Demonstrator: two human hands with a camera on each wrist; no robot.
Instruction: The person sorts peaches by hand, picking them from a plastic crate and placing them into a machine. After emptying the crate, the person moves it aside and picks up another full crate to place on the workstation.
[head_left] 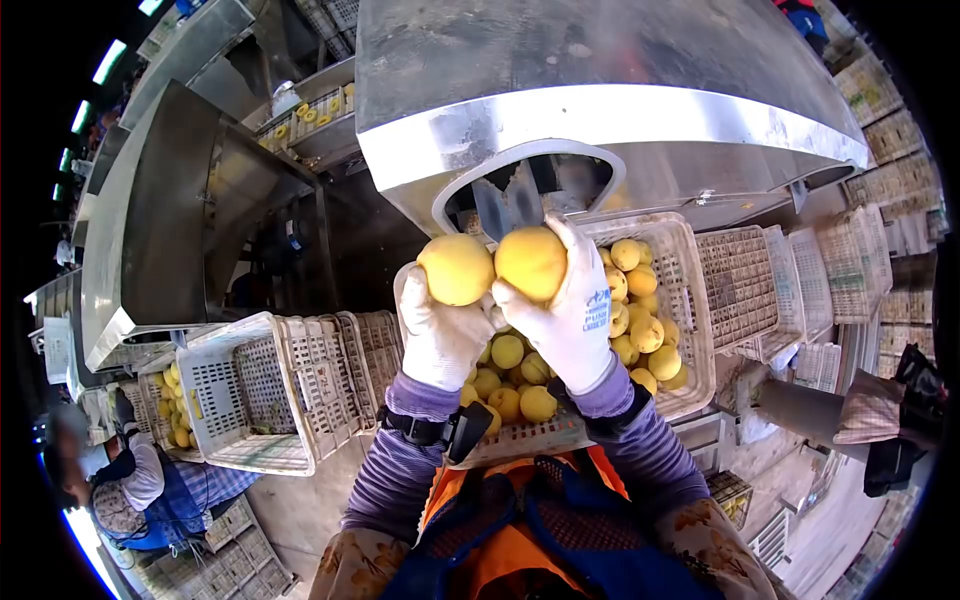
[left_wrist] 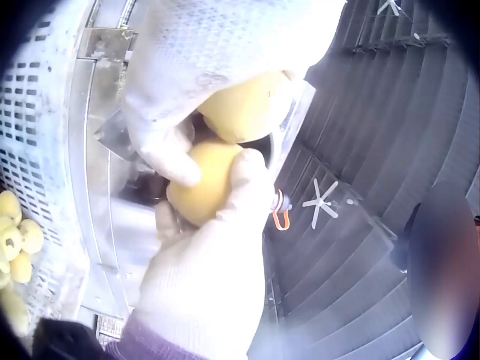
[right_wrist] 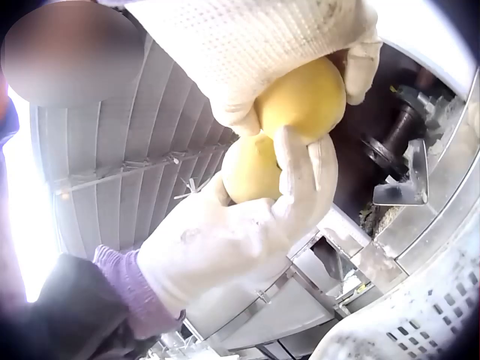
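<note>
Both hands wear white knit gloves and are raised side by side in front of a metal machine's opening [head_left: 540, 190]. In the head view, my left hand [head_left: 440, 335] grips a yellow peach [head_left: 456, 269], thumb at its near side. A second yellow peach [head_left: 531, 264] sits in the grip of my right hand [head_left: 585, 310], whose fingers wrap over its far side. The peaches are close together. In the left wrist view, the left hand [left_wrist: 214, 262] curls round its peach [left_wrist: 206, 184]. Below the hands, a white plastic crate [head_left: 690, 290] holds many more peaches [head_left: 508, 378].
Steel housing [head_left: 610, 110] spans the top. Nested white crates [head_left: 255, 400] stand at left, and more crates [head_left: 738, 285] at right. Another person [head_left: 130, 470] sits at lower left near a crate of peaches. Inside the machine, a metal shaft [right_wrist: 397, 139] shows in the right wrist view.
</note>
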